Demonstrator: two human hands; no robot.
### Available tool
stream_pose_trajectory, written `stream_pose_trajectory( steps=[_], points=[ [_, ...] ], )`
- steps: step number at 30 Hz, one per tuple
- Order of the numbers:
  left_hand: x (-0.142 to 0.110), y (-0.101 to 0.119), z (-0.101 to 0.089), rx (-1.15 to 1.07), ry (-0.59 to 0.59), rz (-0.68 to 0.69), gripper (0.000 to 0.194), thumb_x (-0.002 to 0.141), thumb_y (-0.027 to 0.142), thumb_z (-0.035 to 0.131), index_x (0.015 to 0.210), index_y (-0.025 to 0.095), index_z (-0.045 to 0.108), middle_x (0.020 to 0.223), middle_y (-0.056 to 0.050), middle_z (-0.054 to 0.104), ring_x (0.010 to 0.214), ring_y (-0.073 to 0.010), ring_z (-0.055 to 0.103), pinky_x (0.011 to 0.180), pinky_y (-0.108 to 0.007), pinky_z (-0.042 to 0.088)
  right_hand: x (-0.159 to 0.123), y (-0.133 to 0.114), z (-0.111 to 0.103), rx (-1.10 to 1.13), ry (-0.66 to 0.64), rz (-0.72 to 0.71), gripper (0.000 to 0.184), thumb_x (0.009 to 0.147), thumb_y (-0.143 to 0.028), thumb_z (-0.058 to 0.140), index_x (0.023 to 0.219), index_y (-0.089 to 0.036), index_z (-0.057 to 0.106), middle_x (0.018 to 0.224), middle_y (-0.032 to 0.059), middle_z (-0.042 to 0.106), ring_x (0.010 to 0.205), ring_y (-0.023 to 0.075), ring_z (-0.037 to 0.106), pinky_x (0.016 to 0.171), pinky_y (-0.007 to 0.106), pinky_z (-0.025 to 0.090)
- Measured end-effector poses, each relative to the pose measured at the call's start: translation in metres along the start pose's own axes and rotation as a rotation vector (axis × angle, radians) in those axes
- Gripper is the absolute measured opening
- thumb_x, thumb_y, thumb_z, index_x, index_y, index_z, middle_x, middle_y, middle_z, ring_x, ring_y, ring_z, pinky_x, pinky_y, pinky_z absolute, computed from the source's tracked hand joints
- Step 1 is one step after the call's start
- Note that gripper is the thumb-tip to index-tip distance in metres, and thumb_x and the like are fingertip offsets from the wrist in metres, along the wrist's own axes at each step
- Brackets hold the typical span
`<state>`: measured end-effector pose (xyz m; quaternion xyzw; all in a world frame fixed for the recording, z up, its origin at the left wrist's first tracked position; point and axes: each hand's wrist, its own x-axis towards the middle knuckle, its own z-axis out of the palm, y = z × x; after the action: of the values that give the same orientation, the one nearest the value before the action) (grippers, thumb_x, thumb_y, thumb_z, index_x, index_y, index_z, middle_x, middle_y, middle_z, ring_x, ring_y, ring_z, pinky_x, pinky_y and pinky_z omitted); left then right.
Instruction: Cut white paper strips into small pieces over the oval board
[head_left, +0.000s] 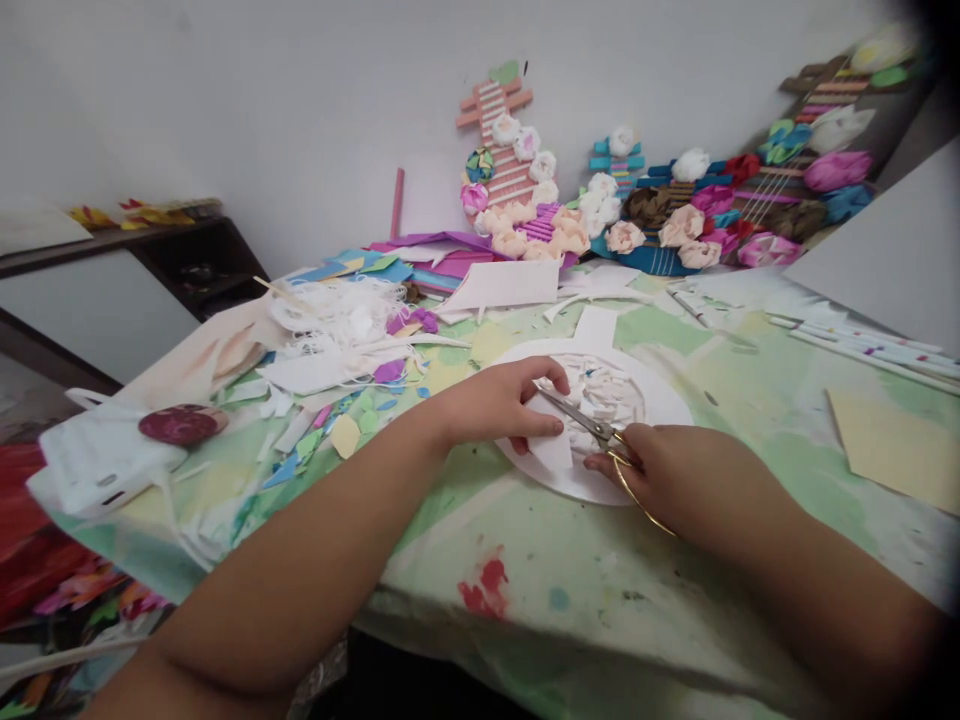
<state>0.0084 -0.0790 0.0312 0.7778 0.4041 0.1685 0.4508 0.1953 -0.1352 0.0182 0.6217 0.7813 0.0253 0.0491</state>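
My right hand (675, 475) is closed around the gold handles of a pair of scissors (596, 428), whose metal blades point up and left. At the blade tips my left hand (517, 400) curls its thumb and fingers about a white paper piece (553, 455), which hangs below the thumb. Part of that paper is hidden by the fingers. Under both hands lies a round white card shape (667, 395) with a strip sticking out at its far side. Small white paper scraps (626, 395) are heaped in its middle.
Coloured paper scraps (345, 435) and tangled white string (345, 310) lie to the left, near a white power bank (112, 460) and a dark red oval object (182, 424). Flower-covered craft guitars (502, 170) lean on the wall. Yellow paper (892, 450) and thin white sticks (870, 345) are at right.
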Motion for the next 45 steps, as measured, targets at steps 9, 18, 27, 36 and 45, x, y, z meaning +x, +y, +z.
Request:
stream_pose_trajectory(
  steps=[9,18,27,36,45],
  points=[
    [0.011,0.004,0.029,-0.775,0.322,-0.173,0.035,0.065,0.046,0.053,0.086,0.018,0.049,0.076,-0.004,0.056,0.065,-0.0123,0.055,0.061,-0.029,0.047,-0.002,0.006,0.003,-0.121,0.252,0.167,0.029,0.073,-0.043,0.034,0.057,-0.021,0.048,0.051,0.0027,0.054,0.045,0.0157,0.048,0.035,0.023,0.012],
    [0.004,0.012,0.039,-0.957,0.39,-0.105,0.028,0.062,0.036,0.061,0.075,0.012,0.056,0.074,-0.004,0.058,0.067,-0.0102,0.053,0.071,-0.026,0.043,-0.007,0.001,-0.001,-0.249,0.485,0.076,0.025,0.073,-0.038,0.037,0.058,-0.021,0.046,0.052,0.0023,0.056,0.047,0.0178,0.05,0.041,0.024,0.008],
    [0.0,0.017,0.041,-0.983,0.215,0.034,0.027,0.068,0.038,0.053,0.076,0.013,0.056,0.068,-0.002,0.055,0.06,-0.0096,0.052,0.061,-0.025,0.043,-0.005,0.007,0.003,-0.093,0.353,0.084,0.038,0.074,-0.05,0.032,0.057,-0.02,0.046,0.046,0.0015,0.049,0.041,0.013,0.042,0.038,0.023,0.012],
    [0.001,0.018,0.042,-0.786,0.294,-0.031,0.019,0.065,0.03,0.058,0.071,0.013,0.052,0.063,0.0,0.054,0.054,-0.0069,0.051,0.053,-0.023,0.045,-0.002,0.009,-0.006,0.272,0.06,0.043,0.042,0.077,-0.05,0.028,0.059,-0.019,0.049,0.054,0.0019,0.053,0.048,0.0125,0.044,0.044,0.023,0.026],
    [-0.003,0.019,0.043,-0.696,0.114,-0.183,0.029,0.069,0.04,0.05,0.058,0.014,0.046,0.039,0.003,0.046,0.031,-0.006,0.041,0.031,-0.018,0.032,-0.018,0.013,-0.018,0.543,-0.163,0.13,0.041,0.072,-0.052,0.038,0.051,-0.018,0.05,0.048,0.0012,0.052,0.044,0.0114,0.046,0.042,0.022,0.03]
  ],
)
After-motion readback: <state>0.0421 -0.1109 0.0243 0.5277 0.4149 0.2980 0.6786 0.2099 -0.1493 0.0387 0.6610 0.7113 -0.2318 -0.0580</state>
